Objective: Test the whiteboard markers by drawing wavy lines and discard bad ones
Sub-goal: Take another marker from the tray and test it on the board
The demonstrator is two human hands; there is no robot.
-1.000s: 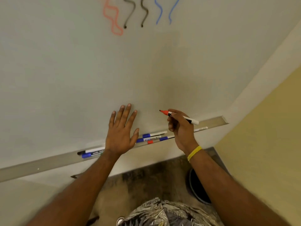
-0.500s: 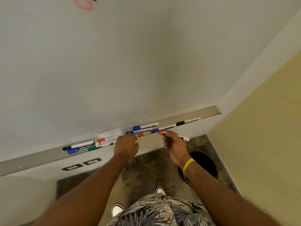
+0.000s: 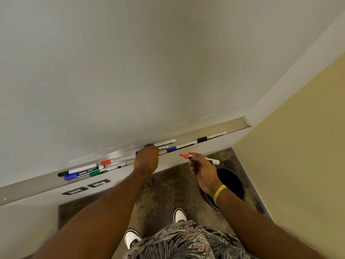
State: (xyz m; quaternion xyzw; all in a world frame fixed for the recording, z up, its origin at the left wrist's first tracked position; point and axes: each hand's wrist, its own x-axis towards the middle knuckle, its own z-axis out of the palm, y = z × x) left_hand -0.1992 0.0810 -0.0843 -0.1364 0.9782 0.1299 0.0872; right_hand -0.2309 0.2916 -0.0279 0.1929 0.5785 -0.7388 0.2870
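We read "camlin" on the blue marker (image 3: pixel 83 173) (in the whiteboard tray (image 3: pixel 28 189)) — right hand (image 3: pixel 203 171) pinches the red marker (image 3: pixel 186 156); left hand (image 3: pixel 147 158) reaches in, grip untellable.

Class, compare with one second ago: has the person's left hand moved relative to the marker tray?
Yes. The left hand has dropped from lying flat on the whiteboard above the marker tray down onto the tray itself.

Markers (image 3: pixel 80 171) along tray (image 3: pixel 235 126) below whiteboard (image 3: pixel 130 71); bin (image 3: pixel 231 182) on floor (image 3: pixel 168 193), right of shoes (image 3: pixel 179 214)
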